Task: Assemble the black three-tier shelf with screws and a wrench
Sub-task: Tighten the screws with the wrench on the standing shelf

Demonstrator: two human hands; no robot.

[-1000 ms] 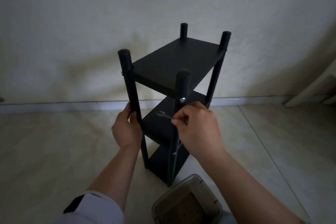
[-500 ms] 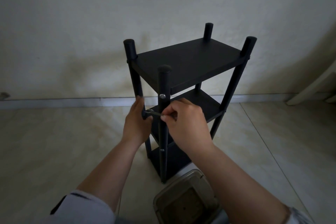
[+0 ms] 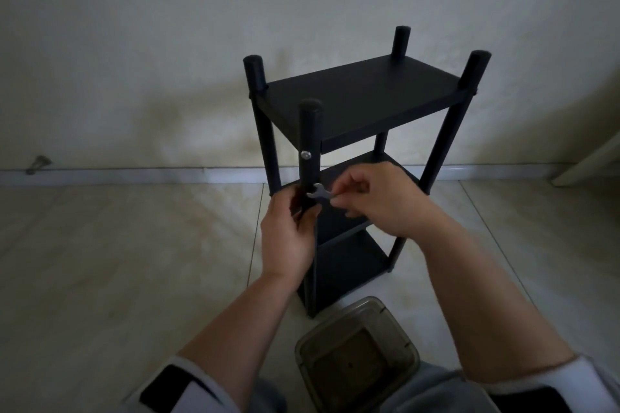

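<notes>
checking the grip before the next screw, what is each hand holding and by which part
The right hand pinches the small wrench by its handle end, open jaw toward the front post. The left hand grips that post at mid height.

The matte black three-tier shelf (image 3: 360, 100) is showing one silver screw head (image 3: 305, 154) on its front post, a small silver flat wrench (image 3: 318, 192) is glinting, and the smoky translucent plastic container (image 3: 357, 357) is sitting on pale beige tiles (image 3: 117, 245)
</notes>
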